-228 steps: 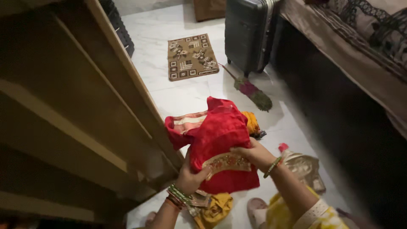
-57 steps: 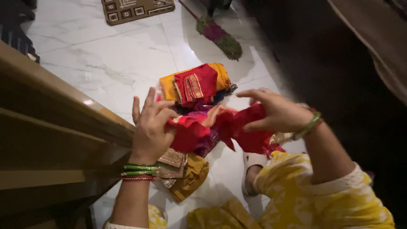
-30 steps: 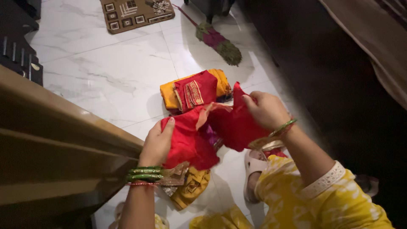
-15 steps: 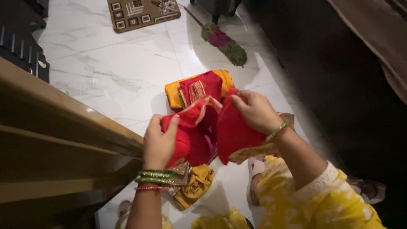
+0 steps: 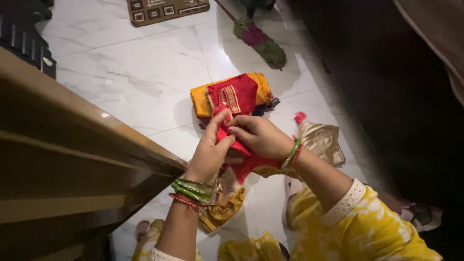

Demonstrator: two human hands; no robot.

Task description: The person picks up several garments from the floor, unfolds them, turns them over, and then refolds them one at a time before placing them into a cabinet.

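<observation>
Two hands, close together at picture centre. Left hand (image 5: 209, 155) with fingers up, grip closed on the red cloth (image 5: 240, 159); right hand (image 5: 259, 137) at 2 o'clock from it, grip also closed on the same cloth, fingertips meeting the left thumb. Cloth now squeezed into a small bundle between both palms, held in the air above the floor (image 5: 135, 77), only a red tail and a gold border hanging under the right wrist. Green bangles (image 5: 192, 189) on the left wrist, several, exact count hard to tell, plus one red at the bottom; on the right wrist green ones (image 5: 292, 153), perhaps two.

On the floor: one folded pile (image 5: 233, 94), yellow below and red with gold trim on top, at 12 o'clock from the hands, just beside the fingertips. One beige shiny cloth (image 5: 323, 141) at 3 o'clock. One mustard cloth (image 5: 223, 212) at 6 o'clock, under the left wrist. One broom (image 5: 261, 41) at 12 o'clock, further away. One patterned mat (image 5: 166, 7) at 11 o'clock, cut by the top edge. One wooden shelf edge (image 5: 96, 125) at 9 o'clock.

Compared with half a second ago: cloth no longer spread wide between the hands, hands moved together, beige cloth now uncovered.
</observation>
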